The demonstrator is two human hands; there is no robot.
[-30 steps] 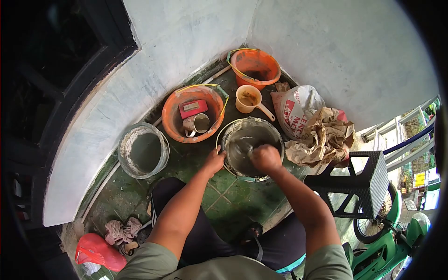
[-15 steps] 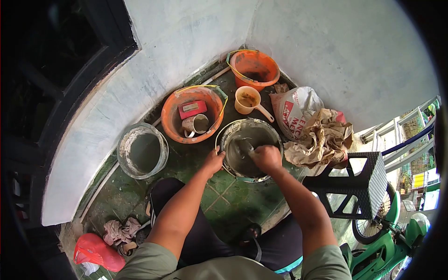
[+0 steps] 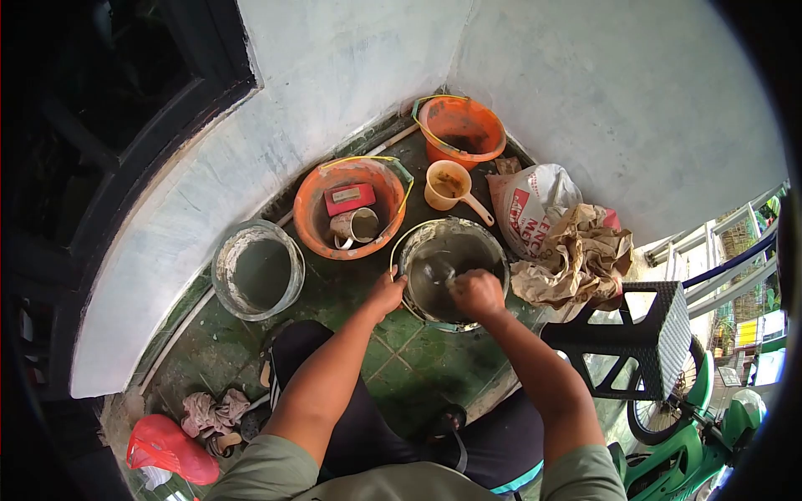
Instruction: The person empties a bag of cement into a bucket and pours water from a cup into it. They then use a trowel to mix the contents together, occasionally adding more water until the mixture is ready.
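A mortar-smeared bucket (image 3: 455, 321) holding wet grey mix (image 3: 451, 250) stands before me. My left hand (image 3: 388, 294) grips its left rim, right by the wire handle (image 3: 393, 250). Over the right part of the mix, my right hand (image 3: 477, 294) is closed in a fist around a short tool. The tool's shiny grey head (image 3: 438, 269) dips into the mix, and its exact kind is hidden by the fist and the wet coating.
Left stands a pail of grey liquid (image 3: 224, 280). Behind is an orange bucket (image 3: 307, 204) with a red box (image 3: 350, 197) and mug (image 3: 362, 225). Further back are another orange bucket (image 3: 493, 138) and a dipper (image 3: 449, 184). A sack (image 3: 518, 213), crumpled paper (image 3: 576, 259) and black stool (image 3: 668, 334) sit right.
My right hand has shifted slightly down with the tool, whose head now sits lower in the mix. My left hand stays at the rim. The camera view has tilted slightly.
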